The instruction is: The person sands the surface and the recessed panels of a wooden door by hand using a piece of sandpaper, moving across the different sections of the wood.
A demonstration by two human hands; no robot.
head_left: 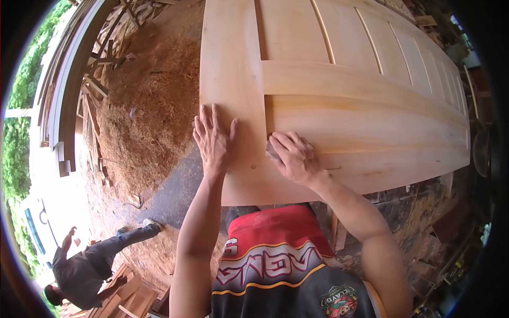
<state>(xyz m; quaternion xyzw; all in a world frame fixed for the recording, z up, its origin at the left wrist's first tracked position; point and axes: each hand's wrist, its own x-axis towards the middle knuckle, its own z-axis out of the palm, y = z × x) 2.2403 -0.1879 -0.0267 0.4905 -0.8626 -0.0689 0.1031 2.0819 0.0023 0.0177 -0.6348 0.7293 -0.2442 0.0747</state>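
A pale wooden panel door point(233, 58) lies flat in front of me, with recessed panels and raised strips between them. My left hand point(214, 142) rests on the wide board at its left end, fingers spread and palm down. Curled at the lower left corner of the long recessed panel point(360, 124), my right hand point(298, 158) grips a small brown piece that looks like folded sandpaper point(272, 148). That piece sits against the inner edge of the frame; most of it is hidden under my fingers.
Wood shavings point(146, 116) are heaped on the floor left of the door. Long stacked boards point(69, 90) stand at the far left. At lower left another person point(85, 270) is beside some planks point(132, 294). More timber lies around the right side.
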